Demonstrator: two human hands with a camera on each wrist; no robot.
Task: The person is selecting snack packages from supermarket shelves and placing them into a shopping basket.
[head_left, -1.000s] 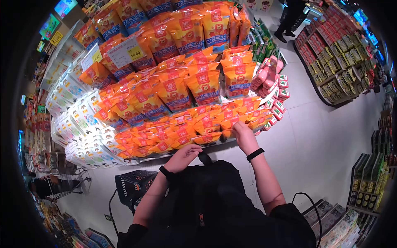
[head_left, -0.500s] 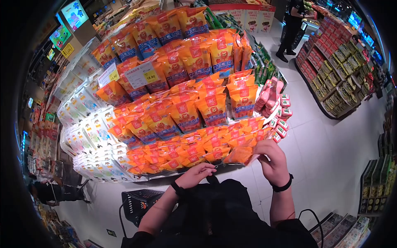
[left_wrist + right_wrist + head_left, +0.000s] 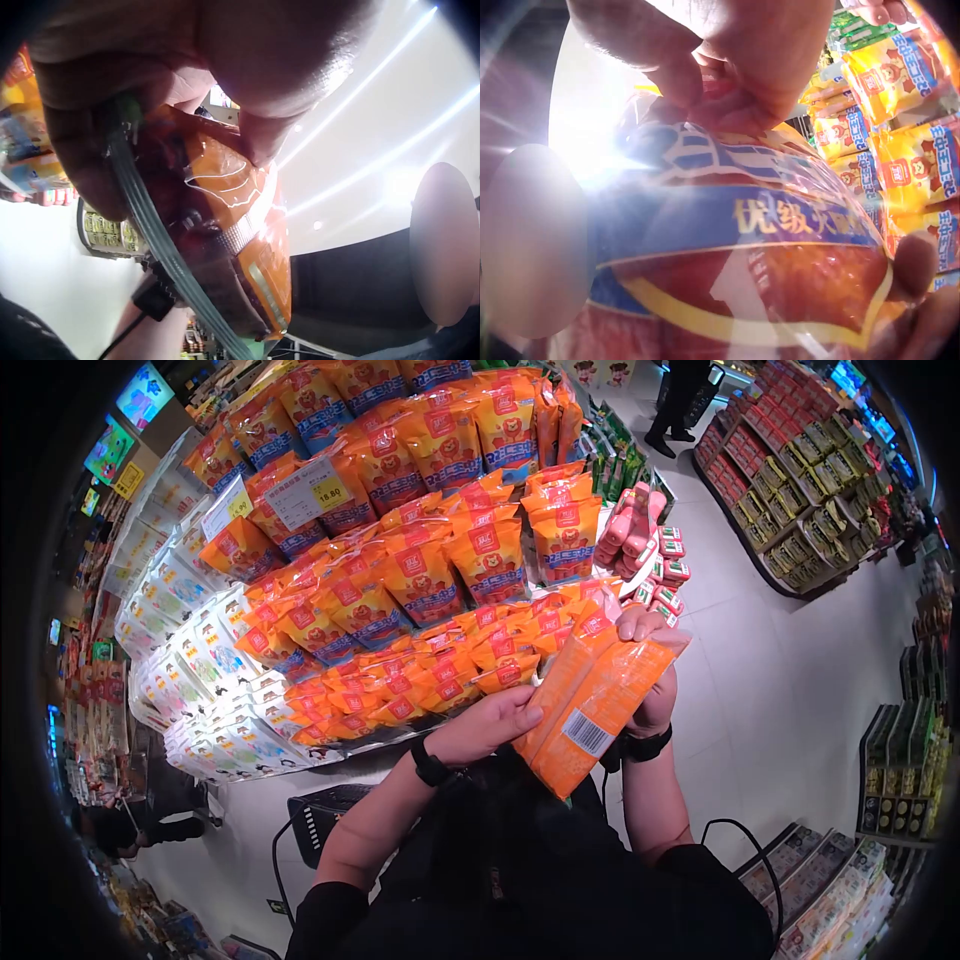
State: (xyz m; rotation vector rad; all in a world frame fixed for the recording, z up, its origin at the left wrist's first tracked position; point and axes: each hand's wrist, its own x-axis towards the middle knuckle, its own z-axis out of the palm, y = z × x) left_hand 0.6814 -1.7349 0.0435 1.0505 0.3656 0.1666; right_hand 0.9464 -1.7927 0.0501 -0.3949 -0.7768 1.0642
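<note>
Head view: a person stands before a tiered display of orange snack bags and holds one orange packet lifted clear of the stack, at chest height, its barcode side turned up. The right hand grips the packet's upper end, with the fingers curled over the top edge and the thumb hidden behind the film. The left hand supports the lower left edge; its fingers lie against the film and wrap slightly round the side, as the left wrist view confirms, where the packet sits pressed under the palm. In the right wrist view the printed front of the packet fills the frame beneath the pinching fingers.

Handling, as judged: the packet appears light, soft and pliable, with glossy film that may slip under a loose grasp; its contents look loose and possibly crushable. The sealed top and bottom seams offer the firmest hold, and a two-ended grip keeps it flat. A dark shopping basket stands on the floor, below the left forearm.
</note>
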